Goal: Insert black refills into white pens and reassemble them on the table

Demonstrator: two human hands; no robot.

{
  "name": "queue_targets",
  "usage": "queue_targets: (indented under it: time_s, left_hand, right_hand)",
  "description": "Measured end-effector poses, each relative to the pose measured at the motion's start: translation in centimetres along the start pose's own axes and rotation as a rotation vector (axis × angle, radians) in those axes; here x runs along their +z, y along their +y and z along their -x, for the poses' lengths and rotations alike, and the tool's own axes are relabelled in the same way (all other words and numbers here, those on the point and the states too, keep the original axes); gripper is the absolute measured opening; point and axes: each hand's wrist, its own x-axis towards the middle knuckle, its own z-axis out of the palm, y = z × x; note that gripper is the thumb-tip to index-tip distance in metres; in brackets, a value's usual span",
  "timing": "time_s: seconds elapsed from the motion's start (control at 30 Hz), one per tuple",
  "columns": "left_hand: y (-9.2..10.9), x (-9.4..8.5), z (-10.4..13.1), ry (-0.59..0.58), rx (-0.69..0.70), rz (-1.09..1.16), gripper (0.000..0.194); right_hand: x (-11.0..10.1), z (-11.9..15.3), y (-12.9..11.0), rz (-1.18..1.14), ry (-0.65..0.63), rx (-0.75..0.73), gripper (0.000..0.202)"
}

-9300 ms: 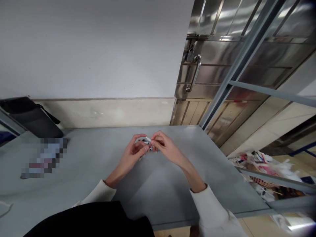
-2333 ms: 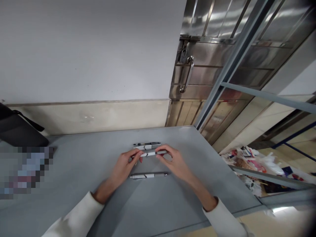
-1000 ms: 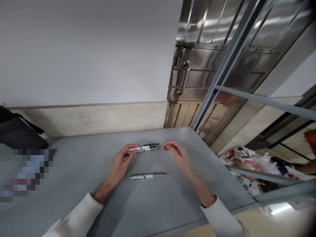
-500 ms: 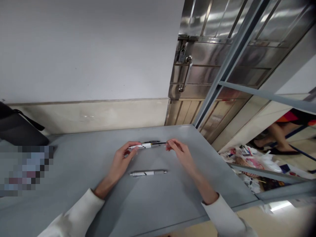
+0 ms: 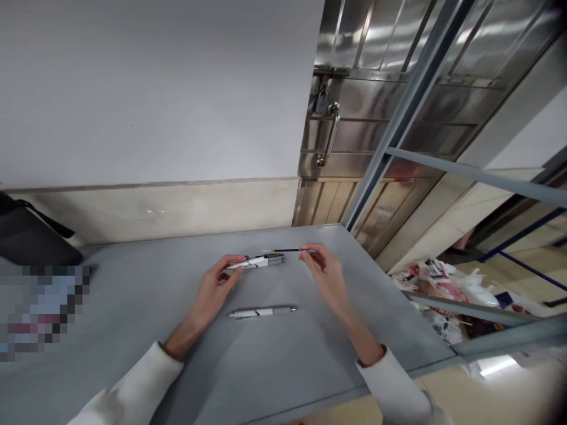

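Observation:
A white pen barrel (image 5: 254,262) is pinched between the thumb and fingers of my left hand (image 5: 215,286). Its right end lies close to other pen parts (image 5: 278,258) with a dark strip and a grey tip; where one ends and the other starts is hard to tell. My right hand (image 5: 323,271) pinches the right end of a thin black refill (image 5: 286,250), whose yellowish left end points toward the barrel and is apart from it. Nearer to me, a white and grey pen (image 5: 262,312) lies on the grey table (image 5: 274,366).
A black bag (image 5: 38,233) stands at the far left, with a blurred-out item (image 5: 48,304) before it. Beyond the table are a wall and a metal door (image 5: 354,106). A metal frame (image 5: 376,177) rises at the right, by plastic bags (image 5: 465,289).
The refill has come out of the white barrel and is now held above and to the right of it by my right hand. The view has shifted slightly.

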Motion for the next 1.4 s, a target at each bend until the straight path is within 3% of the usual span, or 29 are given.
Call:
queue_targets:
  time_s: [1.13,1.4]
  left_hand:
    - [0.25,-0.04,0.1,-0.016,-0.03,-0.037,0.035]
    - [0.52,-0.06,0.07,-0.024,-0.004,-0.048,0.033]
  right_hand:
    - [0.22,0.23,-0.45,-0.048,-0.026,-0.026,0.036]
    - [-0.06,-0.08,-0.51,-0.066,0.015,0.049,0.044]
